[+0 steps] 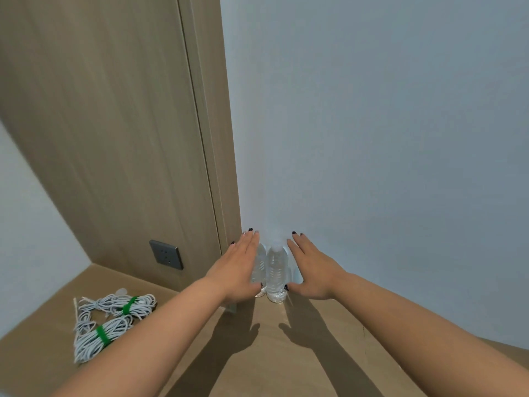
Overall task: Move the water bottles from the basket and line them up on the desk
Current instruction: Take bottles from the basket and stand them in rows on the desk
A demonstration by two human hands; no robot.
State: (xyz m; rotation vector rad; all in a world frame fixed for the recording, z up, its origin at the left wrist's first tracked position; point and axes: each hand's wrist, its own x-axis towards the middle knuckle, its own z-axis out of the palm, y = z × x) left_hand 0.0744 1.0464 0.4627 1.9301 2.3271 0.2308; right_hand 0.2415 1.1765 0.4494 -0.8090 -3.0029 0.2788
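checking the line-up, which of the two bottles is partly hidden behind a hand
The left bottle: the left hand covers much of its side. The right bottle beside it shows almost whole, with the right hand open just beside it.

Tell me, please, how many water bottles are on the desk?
2: one bottle by the left hand, another beside it nearer the right hand; others may be hidden.

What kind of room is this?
Probably a bedroom or small office corner, though I can't be sure: a wood-tone desk set against a plain wall, a wall socket in wood panelling, and bundled white cables lying on the desk.
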